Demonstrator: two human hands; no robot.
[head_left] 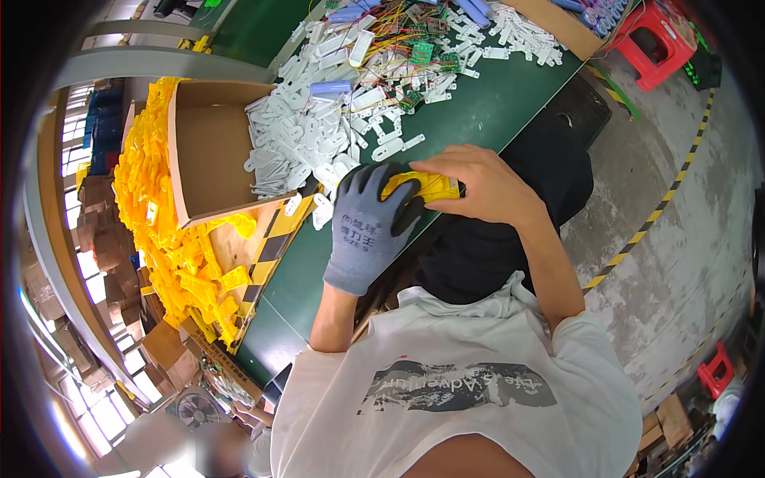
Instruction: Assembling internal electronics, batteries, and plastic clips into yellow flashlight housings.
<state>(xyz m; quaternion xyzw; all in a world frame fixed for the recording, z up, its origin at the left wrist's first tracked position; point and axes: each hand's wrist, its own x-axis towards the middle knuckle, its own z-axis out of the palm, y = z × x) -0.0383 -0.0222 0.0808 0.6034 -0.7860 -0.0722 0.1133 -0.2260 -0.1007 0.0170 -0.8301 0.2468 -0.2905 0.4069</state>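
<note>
1. Left hand, in a grey glove, is clenched around the left end of a yellow part; gloved fingers wrap over its top.
2. Right hand, bare, grasps the right end of the same part; the fingers lie across its top and the thumb side is hidden.
3. The part sits between both hands at the near edge of the green table, just over the table rim and above the person's dark lap.
4. The part is a flat, moulded plastic piece; its detail is mostly covered by the hands.
5. Just beyond the hands lies a heap of white clips, spilling out of an open carton tipped on its side.
6. Further back on the table is a tangle of wires with small green boards among more white clips.
7. Pale blue cylinders lie on the white heap and near the far table edge.
8. To the left of the carton is a large pile of yellow pieces, of the same colour as the held part.
9. A red stool stands on the concrete floor at the upper right.
10. Another person is partly in view at the lower left, blurred, well apart from the hands.
</note>
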